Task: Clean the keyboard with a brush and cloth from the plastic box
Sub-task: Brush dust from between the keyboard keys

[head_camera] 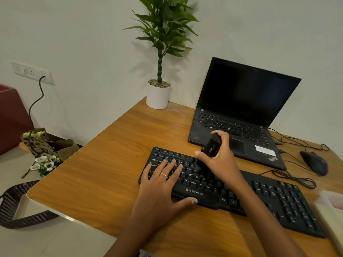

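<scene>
1. Head view shows your black keyboard (241, 193) lying flat on the wooden table (111, 164). Its long axis runs from the upper left, near the table's middle, down to the lower right edge, so it sits on a diagonal across your body.
2. It is a full-size board with white key legends, a number pad at its far right end and the word ZEBRONICS on the front lip below the space bar. Its cable loops away on the table behind it.
3. Your left hand (163, 184) lies flat on the keyboard's left end, fingers straight and spread over the keys, thumb stretched along the front lip. A thin ring sits on one finger.
4. Your right hand (220, 160) curls round a black brush (210, 147), fingers wrapped over its body and thumb on the near side. The brush tilts, its top toward the laptop (241, 112) and its bristle end down on the upper key rows just right of your left fingertips.
5. That open laptop, screen dark, stands just behind the keyboard. A black mouse (314, 163) rests to the right of it.
6. A pale plastic box (332, 206) shows blurred at the right edge, beside the keyboard's number pad end; you cannot make out its contents.
7. A potted plant (158, 93) stands at the table's far corner.
</scene>
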